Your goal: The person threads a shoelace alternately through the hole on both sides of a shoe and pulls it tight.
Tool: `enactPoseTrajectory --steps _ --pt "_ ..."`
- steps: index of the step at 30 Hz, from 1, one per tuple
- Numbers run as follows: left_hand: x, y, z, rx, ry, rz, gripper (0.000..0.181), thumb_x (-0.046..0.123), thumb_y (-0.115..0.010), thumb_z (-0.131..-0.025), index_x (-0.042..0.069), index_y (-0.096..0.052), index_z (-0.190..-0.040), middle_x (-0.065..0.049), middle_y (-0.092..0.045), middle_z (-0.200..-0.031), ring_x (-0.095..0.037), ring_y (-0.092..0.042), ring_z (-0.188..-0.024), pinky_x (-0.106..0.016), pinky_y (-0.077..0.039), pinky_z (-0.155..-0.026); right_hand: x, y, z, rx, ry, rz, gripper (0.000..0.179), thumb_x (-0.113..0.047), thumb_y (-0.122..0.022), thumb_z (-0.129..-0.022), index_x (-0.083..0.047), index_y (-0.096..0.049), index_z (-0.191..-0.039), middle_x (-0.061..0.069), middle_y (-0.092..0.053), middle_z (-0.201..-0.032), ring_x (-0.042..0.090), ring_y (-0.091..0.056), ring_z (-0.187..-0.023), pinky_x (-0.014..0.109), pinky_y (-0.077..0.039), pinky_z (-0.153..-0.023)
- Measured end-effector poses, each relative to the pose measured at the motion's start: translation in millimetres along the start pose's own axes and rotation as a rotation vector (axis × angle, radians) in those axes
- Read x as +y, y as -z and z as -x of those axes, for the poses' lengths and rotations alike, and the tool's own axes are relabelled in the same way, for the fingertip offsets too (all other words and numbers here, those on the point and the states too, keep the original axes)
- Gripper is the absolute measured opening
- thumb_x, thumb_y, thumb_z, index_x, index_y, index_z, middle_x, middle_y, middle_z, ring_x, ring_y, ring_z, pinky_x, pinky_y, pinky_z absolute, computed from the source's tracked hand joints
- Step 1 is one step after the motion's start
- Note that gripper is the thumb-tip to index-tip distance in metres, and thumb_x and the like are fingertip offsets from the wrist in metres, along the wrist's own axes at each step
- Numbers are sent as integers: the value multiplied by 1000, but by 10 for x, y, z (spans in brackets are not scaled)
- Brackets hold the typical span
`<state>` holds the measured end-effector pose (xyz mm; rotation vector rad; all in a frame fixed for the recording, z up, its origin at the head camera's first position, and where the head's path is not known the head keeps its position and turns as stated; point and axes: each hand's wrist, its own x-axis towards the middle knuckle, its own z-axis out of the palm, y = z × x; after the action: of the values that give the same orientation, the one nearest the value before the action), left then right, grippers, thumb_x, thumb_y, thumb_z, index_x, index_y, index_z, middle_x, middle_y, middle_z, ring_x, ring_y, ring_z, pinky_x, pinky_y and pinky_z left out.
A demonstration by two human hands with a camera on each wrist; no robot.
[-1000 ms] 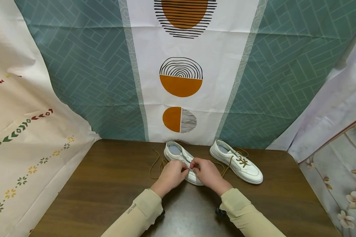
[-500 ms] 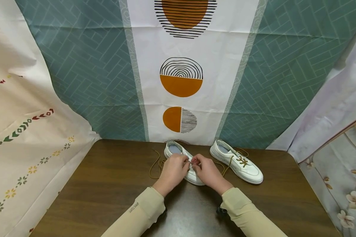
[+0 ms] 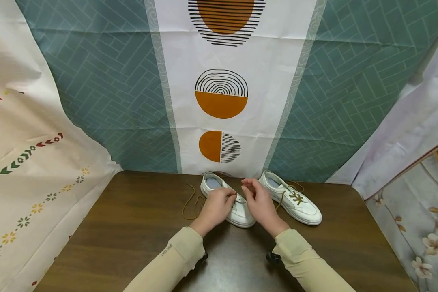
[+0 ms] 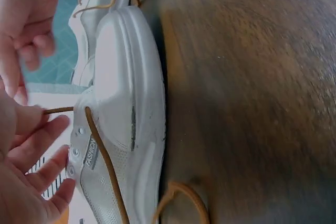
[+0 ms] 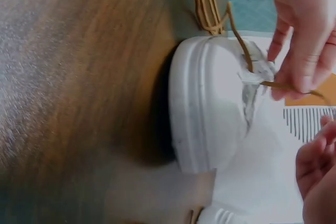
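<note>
- Firstly, 1 brown lace (image 4: 107, 161), partly in loose curves on the table (image 3: 102, 231), L of the L shoe.
- Next, 1 L hand (image 3: 216, 207): it pinches this lace btwn thumb & finger, above the shoe.
- Then 1st of 2 white shoes, the L shoe (image 3: 241, 217): upright on table, smooth toe, dark scuff along the sole edge, 1 "FASHION" tag (image 4: 91, 154) near 3 visible eyelets (image 4: 76, 152).
- After, 1 R hand (image 3: 260, 202): looks released, fingers loosely bent.
- Lastly, R shoe (image 3: 299, 207), also upright, w/ brown lacing (image 3: 297, 198) crossed on top.
</note>
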<state>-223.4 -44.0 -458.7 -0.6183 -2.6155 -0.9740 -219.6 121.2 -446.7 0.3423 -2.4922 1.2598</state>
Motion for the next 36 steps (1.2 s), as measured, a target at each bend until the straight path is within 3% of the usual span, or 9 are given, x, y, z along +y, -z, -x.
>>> enactPoseTrajectory --steps 4,9,11,13,16,20,23,29,36 --pt "14 78 -27 54 112 265 16 22 -54 -95 12 -66 -101 3 -69 -93 -8 -62 -85 -24 -50 -72 83 -70 11 -37 -43 115 21 -21 -62 -90 -18 -66 -111 -3 -66 -104 12 -60 -88 32 -49 -73" --pt "61 225 -83 202 163 554 16 25 -55 -94 12 -65 -98 0 -72 -88 -17 -67 -86 -23 -50 -73 178 -166 74 -119 -78 230 28 -24 -73 -80 -13 -71 -106 2 -66 -103 18 -62 -98 37 -50 -83" --pt "83 287 -108 270 169 631 16 26 -58 -93 12 -66 -96 -3 -71 -83 -22 -68 -80 -22 -50 -69 186 -191 94 -135 -81 254 32 -26 -75 -77 -13 -71 -106 2 -66 -102 20 -62 -98 37 -50 -83" --pt "95 333 -124 328 166 651 16 28 -60 -91 13 -67 -94 -6 -71 -79 -25 -68 -76 -21 -50 -66 183 -207 104 -140 -79 285 33 -29 -76 -76 -14 -72 -105 2 -65 -102 20 -62 -97 37 -50 -82" --pt "75 342 -126 368 153 596 17 30 -63 -89 14 -69 -93 -4 -70 -74 -20 -66 -70 -21 -47 -61 166 -216 95 -126 -71 323 30 -30 -75 -77 -14 -72 -103 1 -66 -100 20 -63 -95 37 -51 -79" --pt "9 268 -90 351 131 447 12 31 -63 -89 22 -70 -92 5 -68 -71 -6 -61 -66 -20 -46 -58 151 -208 58 -119 -85 330 21 -29 -70 -83 -15 -74 -98 -1 -70 -96 17 -66 -91 37 -52 -75" --pt "-31 198 -49 291 99 357 11 30 -63 -89 23 -71 -91 9 -66 -72 -3 -58 -65 -20 -46 -56 155 -193 33 -127 -127 289 17 -27 -65 -87 -15 -74 -96 -3 -72 -93 15 -66 -89 35 -52 -73" --pt "-91 90 31 105 10 211 15 22 -60 -89 15 -74 -90 9 -65 -73 -1 -53 -61 -17 -44 -54 185 -166 2 -126 -220 171 15 -24 -63 -89 -14 -73 -91 0 -72 -89 15 -65 -87 34 -50 -72" --pt "-133 49 72 37 1 46 12 19 -62 -83 23 -71 -75 12 -62 -75 -2 -53 -68 -17 -43 -61 206 -152 -37 -180 -277 137 16 -24 -61 -91 -13 -72 -95 1 -71 -93 17 -63 -92 36 -50 -76"
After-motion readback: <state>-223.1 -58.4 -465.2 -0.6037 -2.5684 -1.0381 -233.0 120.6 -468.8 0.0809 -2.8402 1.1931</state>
